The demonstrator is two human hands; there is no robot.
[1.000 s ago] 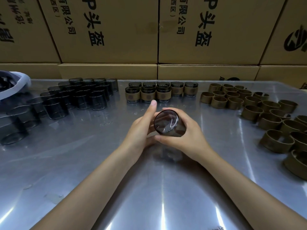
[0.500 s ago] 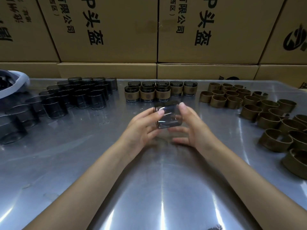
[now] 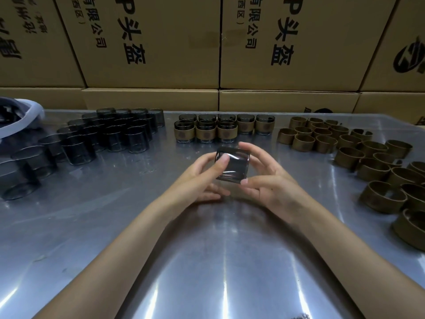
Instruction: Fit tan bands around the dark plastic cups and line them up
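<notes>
A dark translucent cup [image 3: 234, 164] is held between both hands above the middle of the steel table [image 3: 207, 261], tilted and bare of any band. My left hand [image 3: 202, 178] pinches its left side, thumb on the front. My right hand [image 3: 269, 180] grips its right side with thumb below and fingers over the top. Several banded cups [image 3: 216, 132] stand in two rows just behind. Bare dark cups [image 3: 110, 134] cluster at the back left. Loose tan bands [image 3: 349, 146] spread across the right side.
Stacked cardboard boxes [image 3: 149, 42] wall off the far edge of the table. A white-rimmed container [image 3: 27, 109] with dark cups sits at the far left. More tan bands [image 3: 411, 226] reach the right edge.
The cup turned from mouth-toward-me to side-on and shifted slightly forward. My left hand came onto it, and my right hand's grip moved from wrapping the body to fingertips at its right side.
</notes>
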